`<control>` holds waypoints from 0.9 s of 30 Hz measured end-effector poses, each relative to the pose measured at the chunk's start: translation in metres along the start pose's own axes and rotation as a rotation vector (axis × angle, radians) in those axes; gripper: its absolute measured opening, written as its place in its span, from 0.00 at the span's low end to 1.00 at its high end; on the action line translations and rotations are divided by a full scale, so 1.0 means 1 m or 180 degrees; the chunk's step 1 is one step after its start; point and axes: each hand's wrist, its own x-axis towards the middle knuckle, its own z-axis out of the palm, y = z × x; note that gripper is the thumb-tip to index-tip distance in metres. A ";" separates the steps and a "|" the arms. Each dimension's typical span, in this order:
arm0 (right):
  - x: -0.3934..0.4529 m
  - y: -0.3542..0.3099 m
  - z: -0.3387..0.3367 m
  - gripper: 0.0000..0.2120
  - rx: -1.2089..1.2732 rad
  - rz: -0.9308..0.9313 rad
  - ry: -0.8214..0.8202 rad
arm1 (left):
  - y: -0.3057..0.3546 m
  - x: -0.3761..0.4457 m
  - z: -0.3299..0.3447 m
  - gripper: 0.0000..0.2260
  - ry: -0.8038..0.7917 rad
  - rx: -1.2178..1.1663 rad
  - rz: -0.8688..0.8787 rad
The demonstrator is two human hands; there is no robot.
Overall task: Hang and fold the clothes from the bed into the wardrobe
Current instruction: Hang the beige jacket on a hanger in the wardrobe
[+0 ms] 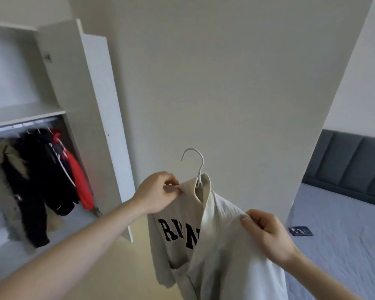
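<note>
Sweatshirt (178, 230) hangs on the hanger (196, 167) in mid-air, well right of the wardrobe (59, 100). Your left hand (158, 192) pinches its collar; right hand (266, 232) grips the shoulder. Second white layer, possibly separate. Risk: uneven pull slips fabric off hanger.

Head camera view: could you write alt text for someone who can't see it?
Two hands hold up a hanger carrying a beige top and a white shirt; the left hand pinches the collar, the right hand grips a shoulder. An open wardrobe stands left, a bed right.
</note>
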 end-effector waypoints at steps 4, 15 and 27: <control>0.011 -0.002 0.029 0.20 0.0130 -0.0110 -0.0075 | -0.017 -0.041 -0.010 0.13 0.0426 -0.0049 -0.0037; 0.060 -0.052 0.131 0.23 0.0477 -0.0310 -0.0450 | -0.055 -0.106 -0.059 0.23 0.0989 -0.0157 -0.0394; 0.137 -0.123 0.299 0.22 0.0558 -0.0482 -0.0806 | -0.189 -0.110 -0.156 0.21 0.0993 -0.1108 -0.1105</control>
